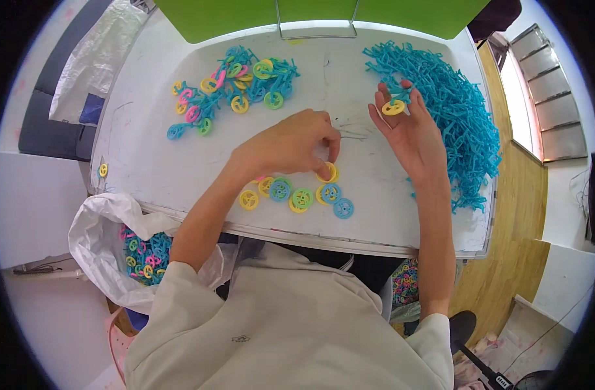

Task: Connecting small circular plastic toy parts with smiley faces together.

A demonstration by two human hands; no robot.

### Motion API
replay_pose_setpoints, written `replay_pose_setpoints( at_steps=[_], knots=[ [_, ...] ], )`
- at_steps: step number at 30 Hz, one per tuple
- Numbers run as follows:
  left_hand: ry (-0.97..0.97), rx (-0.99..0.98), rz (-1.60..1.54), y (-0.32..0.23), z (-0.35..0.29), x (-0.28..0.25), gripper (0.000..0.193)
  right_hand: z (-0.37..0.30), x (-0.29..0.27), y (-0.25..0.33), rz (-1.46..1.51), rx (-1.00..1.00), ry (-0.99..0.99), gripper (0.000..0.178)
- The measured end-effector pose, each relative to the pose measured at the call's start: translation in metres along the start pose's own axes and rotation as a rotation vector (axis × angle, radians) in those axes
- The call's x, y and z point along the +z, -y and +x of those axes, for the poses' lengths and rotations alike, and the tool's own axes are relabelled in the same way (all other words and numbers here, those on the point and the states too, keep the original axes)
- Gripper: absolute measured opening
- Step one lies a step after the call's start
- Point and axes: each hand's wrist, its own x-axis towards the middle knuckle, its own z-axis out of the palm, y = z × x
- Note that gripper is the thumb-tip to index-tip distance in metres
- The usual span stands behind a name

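My left hand (297, 144) reaches over the middle of the white table, fingers curled, thumb and fingertips on a yellow plastic wheel (333, 174). Just below it lies a loose row of small spoked wheels, among them a green wheel (302, 198), a blue wheel (343, 208) and a yellow wheel (249, 199); some overlap. Palm turned up, my right hand (418, 140) holds a blue plastic stick piece (397, 90) between its fingers, with a yellow wheel (393, 108) on its lower end. Part of that piece is hidden by the fingers.
A large heap of blue stick pieces (450, 110) covers the table's right side. At the far left lies a pile of blue pieces with coloured wheels (236, 84). A white bag (92, 224) of similar pieces hangs at the near left edge. A green panel (401, 16) stands behind.
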Motion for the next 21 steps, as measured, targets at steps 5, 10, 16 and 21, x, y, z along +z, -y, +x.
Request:
replay_pose_setpoints(
  at_steps=[5,10,16,21],
  knots=[
    [0.057,-0.166,-0.251,0.005,0.013,-0.01,0.023,-0.004,0.001,0.001,0.014,0.103,0.088,0.02],
    [-0.28,-0.334,-0.622,0.0,0.014,-0.026,0.021,-0.009,0.012,0.0,-0.06,0.134,0.088,0.025],
    [-0.509,-0.338,-0.807,0.003,0.016,-0.023,0.026,-0.004,0.012,-0.004,-0.286,0.058,0.092,0.029],
    [-0.498,-0.266,-0.921,-0.006,0.02,-0.017,0.027,-0.006,0.021,-0.018,-1.159,-0.421,-0.102,0.024]
  ],
)
